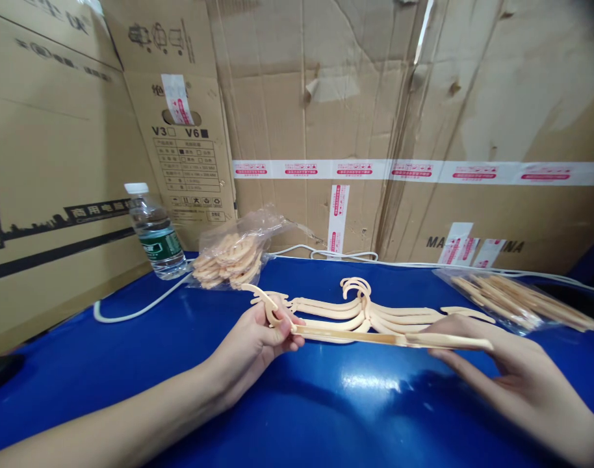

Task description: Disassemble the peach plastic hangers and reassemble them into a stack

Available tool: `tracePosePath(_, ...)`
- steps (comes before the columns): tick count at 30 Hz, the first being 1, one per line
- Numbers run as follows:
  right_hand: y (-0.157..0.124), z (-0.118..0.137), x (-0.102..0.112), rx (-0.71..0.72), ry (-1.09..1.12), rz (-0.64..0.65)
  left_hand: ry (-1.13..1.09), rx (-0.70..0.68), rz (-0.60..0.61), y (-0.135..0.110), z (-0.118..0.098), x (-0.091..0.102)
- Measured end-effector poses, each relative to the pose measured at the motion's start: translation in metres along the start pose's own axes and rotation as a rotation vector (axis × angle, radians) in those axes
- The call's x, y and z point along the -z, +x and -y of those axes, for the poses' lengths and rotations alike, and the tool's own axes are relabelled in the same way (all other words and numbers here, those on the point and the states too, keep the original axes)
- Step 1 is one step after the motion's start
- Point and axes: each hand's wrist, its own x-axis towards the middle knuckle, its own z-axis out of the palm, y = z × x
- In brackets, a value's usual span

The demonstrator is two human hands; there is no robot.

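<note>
A cream plastic clothes hanger [365, 335] is held level above the table, seen almost edge-on. My left hand [265, 338] pinches its left part, where a curved piece sticks up past the fingers. My right hand [516, 377] is closed around its right arm, thumb below and fingers behind; the fingertips are partly hidden by the hanger. Just behind lie several more cream hangers [404, 313] in a row, their hooks pointing up and away from me. The held hanger covers part of them.
Back left, a clear bag [229, 257] holds several curved cream pieces, beside a water bottle [155, 237]. Another clear bag [516, 299] with long cream pieces lies at right. A white cable [131, 316] runs along the back of the blue table [326, 416], before cardboard walls [297, 117].
</note>
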Motion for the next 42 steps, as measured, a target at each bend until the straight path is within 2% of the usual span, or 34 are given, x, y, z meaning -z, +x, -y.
tracePosePath(11,0.000,0.008,-0.001,-0.130,0.057,-0.020,-0.082,-0.030,-0.039,0.003,0.003,-0.001)
tracePosePath(19,0.004,0.001,-0.002,-0.282,0.175,-0.032,-0.106,0.042,-0.093,0.002,0.004,-0.004)
tracePosePath(21,0.007,0.002,0.000,-0.315,0.194,-0.043,-0.069,0.087,-0.016,-0.002,0.005,-0.003)
tracePosePath(24,0.009,0.003,0.005,-0.341,0.185,-0.056,0.056,0.120,0.265,-0.012,0.010,-0.002)
tracePosePath(25,0.009,0.002,0.007,-0.356,0.181,-0.034,0.159,0.067,0.383,-0.015,0.013,-0.002)
tracePosePath(26,0.008,0.001,0.008,-0.375,0.178,0.009,0.304,-0.056,0.506,-0.017,0.016,-0.001)
tracePosePath(28,0.006,-0.002,0.007,-0.409,0.178,0.125,0.671,-0.479,0.721,-0.021,0.024,0.000)
tracePosePath(29,0.005,-0.003,0.006,-0.418,0.182,0.192,0.815,-0.741,0.778,-0.021,0.028,0.000)
tracePosePath(30,0.004,-0.004,0.004,-0.418,0.188,0.254,0.941,-0.942,0.778,-0.022,0.031,0.000)
tracePosePath(32,0.001,-0.005,0.000,-0.401,0.211,0.355,1.154,-1.186,0.736,-0.022,0.033,-0.002)
tracePosePath(33,0.000,-0.004,-0.002,-0.397,0.224,0.396,1.294,-1.199,0.727,-0.022,0.032,-0.002)
tracePosePath(35,-0.001,-0.004,-0.005,-0.388,0.226,0.447,1.569,-1.085,0.732,-0.023,0.030,-0.002)
tracePosePath(38,0.000,-0.004,-0.006,-0.305,0.118,0.459,1.673,-1.075,0.609,-0.026,0.029,0.001)
tracePosePath(42,0.000,-0.008,-0.009,-0.214,0.013,0.419,1.735,-0.886,0.522,-0.032,0.030,0.001)
